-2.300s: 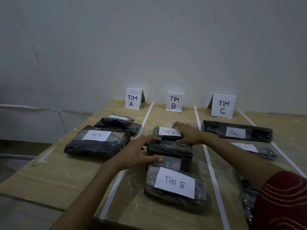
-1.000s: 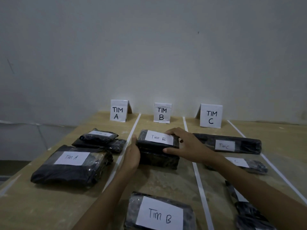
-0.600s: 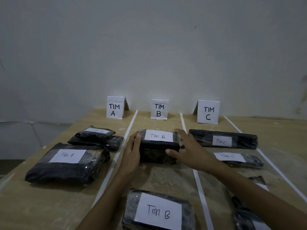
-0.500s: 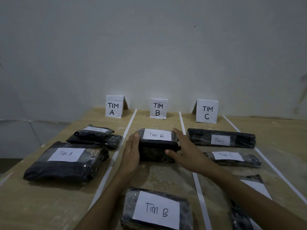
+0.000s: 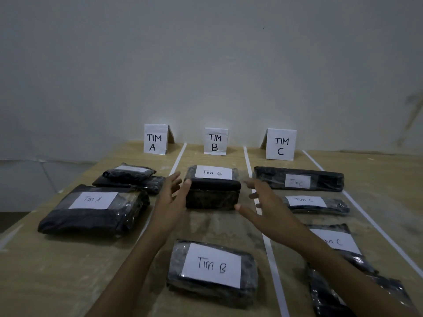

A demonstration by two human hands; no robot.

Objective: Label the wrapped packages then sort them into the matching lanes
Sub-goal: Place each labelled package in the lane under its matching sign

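Note:
Two black wrapped packages are stacked in the middle lane; the top one (image 5: 212, 179) bears a white "Tim B" label. My left hand (image 5: 170, 202) is beside the stack's left end, fingers spread, thumb tip near its corner. My right hand (image 5: 263, 202) hovers just off the stack's right end, fingers straight and apart from it. A nearer "Tim B" package (image 5: 212, 271) lies flat in the same lane. Folded paper signs TIM A (image 5: 155, 141), TIM B (image 5: 215, 143) and TIM C (image 5: 281, 145) stand at the far ends of the lanes.
The left lane holds a large "Tim A" package (image 5: 91, 209) and a small stack (image 5: 130, 177) behind it. The right lane holds several "Tim C" packages (image 5: 297, 181), partly under my right forearm. White tape strips (image 5: 248, 161) divide the wooden table (image 5: 57, 271). A wall rises behind.
Both hands slid the "Tim B" stack away toward the sign, then let go; they now sit spread slightly off its two ends.

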